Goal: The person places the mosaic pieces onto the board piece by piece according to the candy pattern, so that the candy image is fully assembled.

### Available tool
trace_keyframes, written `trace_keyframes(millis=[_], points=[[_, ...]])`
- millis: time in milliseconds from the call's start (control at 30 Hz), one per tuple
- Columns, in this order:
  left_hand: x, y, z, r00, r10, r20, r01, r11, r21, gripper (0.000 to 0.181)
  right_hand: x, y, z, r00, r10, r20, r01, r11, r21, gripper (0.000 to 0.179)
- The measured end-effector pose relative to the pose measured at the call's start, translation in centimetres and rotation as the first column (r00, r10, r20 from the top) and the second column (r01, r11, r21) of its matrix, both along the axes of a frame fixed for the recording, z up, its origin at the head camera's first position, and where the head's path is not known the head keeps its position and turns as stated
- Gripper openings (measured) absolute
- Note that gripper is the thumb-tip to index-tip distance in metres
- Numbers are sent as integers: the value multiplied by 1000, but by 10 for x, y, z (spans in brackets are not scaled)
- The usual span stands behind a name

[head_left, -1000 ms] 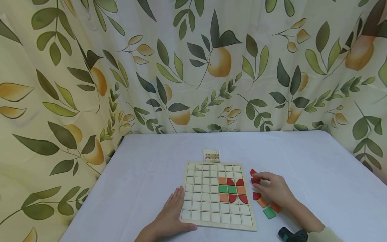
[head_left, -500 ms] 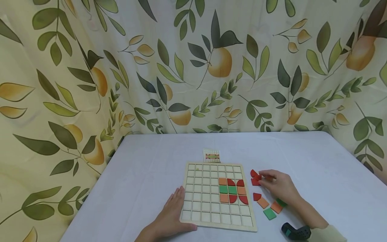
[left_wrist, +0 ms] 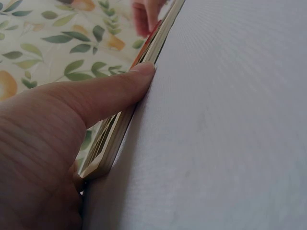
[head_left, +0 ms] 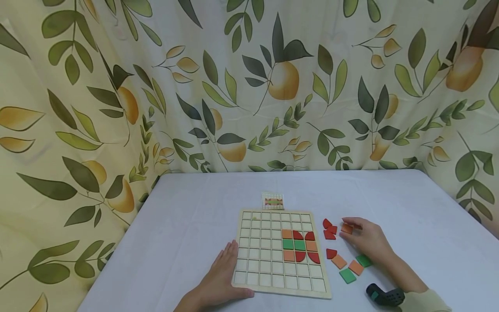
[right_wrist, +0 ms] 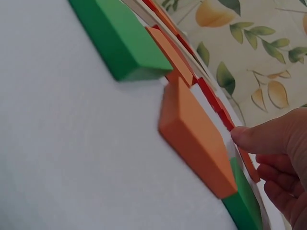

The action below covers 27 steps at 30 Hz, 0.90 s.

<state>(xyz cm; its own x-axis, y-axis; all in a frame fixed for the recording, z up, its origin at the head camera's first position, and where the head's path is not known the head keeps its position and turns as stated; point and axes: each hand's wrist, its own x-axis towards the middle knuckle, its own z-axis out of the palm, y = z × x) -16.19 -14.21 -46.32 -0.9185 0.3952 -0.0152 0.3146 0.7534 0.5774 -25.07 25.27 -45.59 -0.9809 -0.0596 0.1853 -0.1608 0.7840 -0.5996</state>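
Note:
My left hand (head_left: 221, 274) lies along the left edge of a wooden grid board (head_left: 265, 277), fingers straight. Its thumb stretches along the near edge, also in the left wrist view, where the thumb (left_wrist: 110, 93) presses the board's side. Right of the board, my right hand (head_left: 368, 239) pinches an orange square tile (head_left: 347, 228) between thumb and fingers. Beside that hand lie several red tiles (head_left: 329, 234). Green squares (head_left: 348, 275) and orange squares (head_left: 356, 267) lie nearer me. Set into the board's right side are orange, green and red tiles (head_left: 299, 244).
A small pattern card (head_left: 273, 201) stands at the board's far edge. A dark strapped device (head_left: 385, 295) sits at my right wrist. White cloth covers the table (head_left: 187, 208), with a leaf-and-fruit curtain (head_left: 249, 86) behind it.
My right hand has drawn back rightward from the red tiles, and an orange square now shows between its fingers. A green tile beneath the forearm came into view. The left hand stays put.

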Motion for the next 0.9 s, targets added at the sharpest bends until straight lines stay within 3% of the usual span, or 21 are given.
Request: trace_keyframes(millis=[467,900], points=[[0,1,0,1000,11,25,-11,1000,-9,123,-2,13,-1,997,1,73,-1,1000,4,55],[0,1,1,999,17,29,-17,1000,-3,123,-1,13,-1,996,39,82,-37,999,-30,46]])
